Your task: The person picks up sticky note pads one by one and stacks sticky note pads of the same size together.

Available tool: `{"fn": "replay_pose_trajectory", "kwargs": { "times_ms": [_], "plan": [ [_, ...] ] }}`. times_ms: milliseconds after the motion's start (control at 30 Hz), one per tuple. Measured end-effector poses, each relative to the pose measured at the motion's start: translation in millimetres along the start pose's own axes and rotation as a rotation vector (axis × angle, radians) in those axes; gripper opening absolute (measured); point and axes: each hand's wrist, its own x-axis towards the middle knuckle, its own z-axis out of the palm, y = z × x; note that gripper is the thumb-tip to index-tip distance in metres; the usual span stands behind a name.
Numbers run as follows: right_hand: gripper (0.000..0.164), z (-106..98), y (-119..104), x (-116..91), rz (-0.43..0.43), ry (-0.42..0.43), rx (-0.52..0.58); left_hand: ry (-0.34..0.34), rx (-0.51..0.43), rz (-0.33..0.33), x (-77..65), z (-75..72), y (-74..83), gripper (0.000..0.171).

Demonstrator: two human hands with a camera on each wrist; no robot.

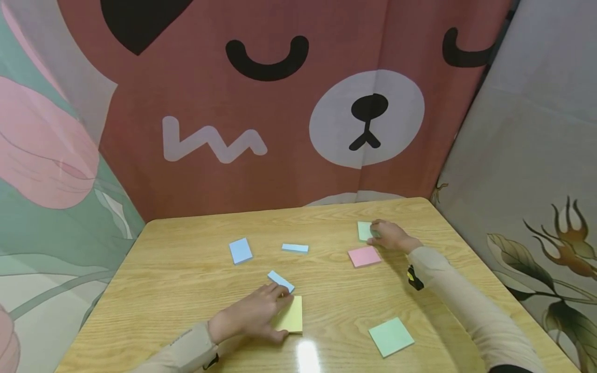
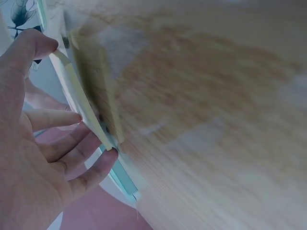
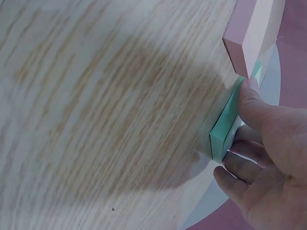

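Note:
My left hand (image 1: pixel 256 315) spans a yellow sticky-note pad (image 1: pixel 293 315), its thumb at the near edge and fingers at the far edge. In the left wrist view the yellow pad (image 2: pixel 79 91) lies between thumb and fingertips, over its dark reflection on the wood. Just beyond those fingers is a narrow blue pad (image 1: pixel 281 280). At the back right, my right hand (image 1: pixel 394 237) holds a green sticky-note pad (image 1: pixel 364 231) by its edges. The right wrist view shows this green pad (image 3: pixel 225 127) between thumb and fingers, with a pink pad (image 3: pixel 244 36) close by the thumb.
On the wooden table (image 1: pixel 186 290) lie a blue square pad (image 1: pixel 240 251), another narrow blue pad (image 1: pixel 295 248) and the pink pad (image 1: pixel 365 257). A second green pad (image 1: pixel 391 336) is at the front right. A bear-print curtain (image 1: pixel 280 181) hangs behind the table's back edge.

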Motion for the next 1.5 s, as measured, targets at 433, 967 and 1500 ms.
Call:
{"fn": "replay_pose_trajectory", "kwargs": {
  "times_ms": [433,967,1500],
  "plan": [
    [0.049,2.2,1.7,0.2,-0.006,0.005,-0.016,0.005,-0.004,-0.015,3.2,-0.7,0.6,0.077],
    [0.048,1.1,1.3,0.0,-0.002,0.002,-0.022,-0.001,-0.009,-0.019,9.3,1.9,1.1,0.074],
    [0.050,-0.6,-1.7,-0.4,0.001,0.009,-0.011,0.008,0.000,-0.001,17.4,6.8,-3.0,0.074]
  ]
}}
